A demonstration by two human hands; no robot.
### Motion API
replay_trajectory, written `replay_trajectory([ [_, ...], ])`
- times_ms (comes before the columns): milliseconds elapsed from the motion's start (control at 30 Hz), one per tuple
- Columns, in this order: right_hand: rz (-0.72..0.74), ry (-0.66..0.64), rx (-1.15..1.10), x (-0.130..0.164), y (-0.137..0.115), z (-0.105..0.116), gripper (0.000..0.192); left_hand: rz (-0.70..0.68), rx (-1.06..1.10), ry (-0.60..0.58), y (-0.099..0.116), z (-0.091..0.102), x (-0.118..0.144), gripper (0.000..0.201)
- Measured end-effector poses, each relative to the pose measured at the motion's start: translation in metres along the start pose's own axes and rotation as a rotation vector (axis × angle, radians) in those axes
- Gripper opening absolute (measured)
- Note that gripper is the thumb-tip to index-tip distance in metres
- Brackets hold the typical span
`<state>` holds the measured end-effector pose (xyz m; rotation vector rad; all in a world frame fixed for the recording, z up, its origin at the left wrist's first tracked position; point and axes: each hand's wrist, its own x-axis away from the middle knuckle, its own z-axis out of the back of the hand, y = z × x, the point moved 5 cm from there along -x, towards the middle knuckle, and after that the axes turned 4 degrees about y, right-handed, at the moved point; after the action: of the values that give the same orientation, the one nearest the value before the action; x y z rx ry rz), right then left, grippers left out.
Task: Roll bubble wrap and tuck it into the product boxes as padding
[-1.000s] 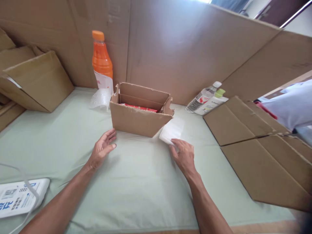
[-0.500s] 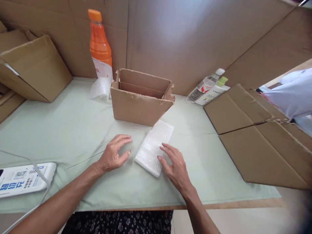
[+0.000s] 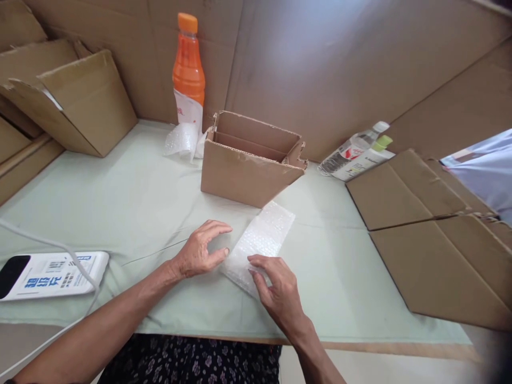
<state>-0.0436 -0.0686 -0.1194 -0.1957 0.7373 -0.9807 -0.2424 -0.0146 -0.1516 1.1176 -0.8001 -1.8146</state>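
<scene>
As the near end of the bubble wrap [image 3: 264, 232] is covered by the right hand [image 3: 280, 290], a quick shift can be reported: a second ago the piece was seen at that hand's fingertips, off the right corner of the cardboard box [image 3: 240, 170], and now it is laid out in front, slanted across the pale green cloth [image 3: 132, 202] from close by the box's near right corner toward the table's front edge. Whether box and wrap are touching cannot be made out.

And the left hand [image 3: 196, 253]? It has been brought over from beside the box's left corner and is held with thumb and fingers spread wide, nothing gripped, its thumb tip right at the wrap's left edge; contact cannot be judged. By the right hand only a narrow gap is kept between thumb and forefinger, over the wrap, and whether any of it is pinched cannot be told.

So the wrap is now bracketed from both sides, and attention seems to have been drawn to it alone. The box is left untouched, and behind it the orange bottle [image 3: 188, 69] is left standing upright.
</scene>
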Motion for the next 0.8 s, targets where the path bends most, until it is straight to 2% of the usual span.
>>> replay_trajectory([
  [100,-0.023,-0.064,-0.108,0.003,-0.022,-0.009,0.018,0.078,0.066,-0.08,-0.001,-0.003,-0.001,0.037],
  [200,-0.096,-0.219,-0.367,0.008,-0.036,-0.018,0.012,0.096,0.103,-0.143,0.001,-0.004,-0.001,0.034],
  [267,-0.161,-0.272,-0.525,0.011,-0.037,-0.014,0.021,0.101,0.108,-0.162,0.001,-0.003,-0.001,0.034],
  [333,-0.23,-0.223,-0.61,0.008,-0.027,-0.002,0.028,0.096,0.113,-0.18,0.001,-0.004,0.0,0.034],
  [433,-0.368,-0.057,-0.551,-0.001,0.01,0.019,0.033,0.078,0.098,-0.192,0.0,-0.007,0.002,0.039],
  [533,-0.502,0.059,-0.255,-0.013,0.066,0.029,0.032,0.053,0.036,-0.208,0.0,-0.015,0.004,0.045],
  [667,-0.512,0.067,0.16,-0.027,0.134,0.017,0.051,-0.026,-0.038,-0.228,0.005,-0.028,0.008,0.049],
  [733,-0.498,0.03,0.285,-0.029,0.153,0.006,0.055,-0.066,-0.045,-0.241,0.008,-0.034,0.009,0.054],
  [800,-0.455,0.009,0.327,-0.028,0.158,-0.004,0.049,-0.089,-0.04,-0.266,0.01,-0.038,0.011,0.059],
])
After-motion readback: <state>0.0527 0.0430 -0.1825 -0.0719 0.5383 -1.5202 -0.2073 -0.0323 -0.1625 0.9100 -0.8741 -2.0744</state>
